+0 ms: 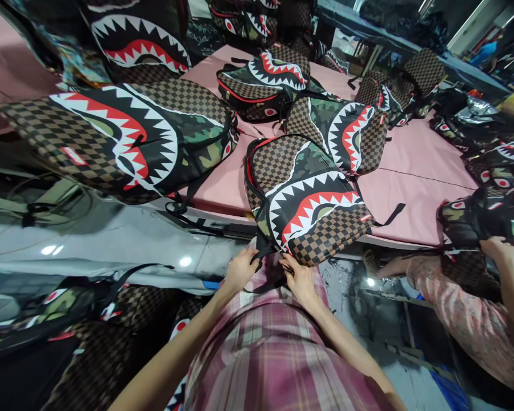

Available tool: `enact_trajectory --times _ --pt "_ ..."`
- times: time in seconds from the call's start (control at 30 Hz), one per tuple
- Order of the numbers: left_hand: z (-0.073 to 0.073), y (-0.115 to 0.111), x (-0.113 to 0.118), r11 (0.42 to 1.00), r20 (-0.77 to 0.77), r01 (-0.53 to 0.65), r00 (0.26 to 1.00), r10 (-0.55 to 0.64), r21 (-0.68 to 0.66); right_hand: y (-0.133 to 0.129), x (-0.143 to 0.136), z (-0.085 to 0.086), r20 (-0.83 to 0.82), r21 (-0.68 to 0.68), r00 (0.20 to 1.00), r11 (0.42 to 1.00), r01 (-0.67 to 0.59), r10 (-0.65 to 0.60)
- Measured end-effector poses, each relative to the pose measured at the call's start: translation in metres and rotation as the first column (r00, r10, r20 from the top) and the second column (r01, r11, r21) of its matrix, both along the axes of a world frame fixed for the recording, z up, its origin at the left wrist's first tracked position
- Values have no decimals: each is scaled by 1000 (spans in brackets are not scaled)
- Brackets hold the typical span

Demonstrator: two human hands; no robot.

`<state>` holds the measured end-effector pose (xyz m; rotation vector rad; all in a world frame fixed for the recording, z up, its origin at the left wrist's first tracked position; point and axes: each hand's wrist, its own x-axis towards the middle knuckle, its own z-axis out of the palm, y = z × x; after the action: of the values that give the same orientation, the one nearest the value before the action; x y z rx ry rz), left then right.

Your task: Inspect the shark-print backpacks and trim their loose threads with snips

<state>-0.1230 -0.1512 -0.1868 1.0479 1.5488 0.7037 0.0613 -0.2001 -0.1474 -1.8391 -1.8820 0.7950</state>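
Note:
Right before me a checkered backpack (321, 200) with a printed shark mouth lies tilted over the edge of the pink table. My left hand (242, 267) is closed on a black strap (263, 251) at the near left corner of this backpack. Close beside it, my right hand (298, 279) pinches at the bag's lower edge, where dark strap or webbing hangs down over my lap. What exactly its fingertips grip is too small to make out.
A larger shark-mouth backpack (154, 137) overhangs the pink table (411, 194) at left. More backpacks (346, 134) stand behind. Several bags (128, 319) are piled low at my left. A co-worker's hand (501, 254) handles another bag (466, 228) at right.

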Motion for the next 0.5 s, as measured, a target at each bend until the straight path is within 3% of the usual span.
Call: enact_trajectory --times 0.13,0.27,0.37,0.5 --pt "0 11 -12 996 194 24 981 -8 -84 1 -2 0 3 -31 999 999 39 -39" --pt "11 7 -11 993 372 33 928 10 -109 5 -16 -5 -163 -40 983 996 82 -87" --pt "21 1 -7 991 426 52 905 5 -121 15 -30 -11 -287 -132 934 974 182 -213" --pt "24 -6 -4 988 412 56 911 9 -144 31 -45 -24 -312 -295 887 922 251 -341"
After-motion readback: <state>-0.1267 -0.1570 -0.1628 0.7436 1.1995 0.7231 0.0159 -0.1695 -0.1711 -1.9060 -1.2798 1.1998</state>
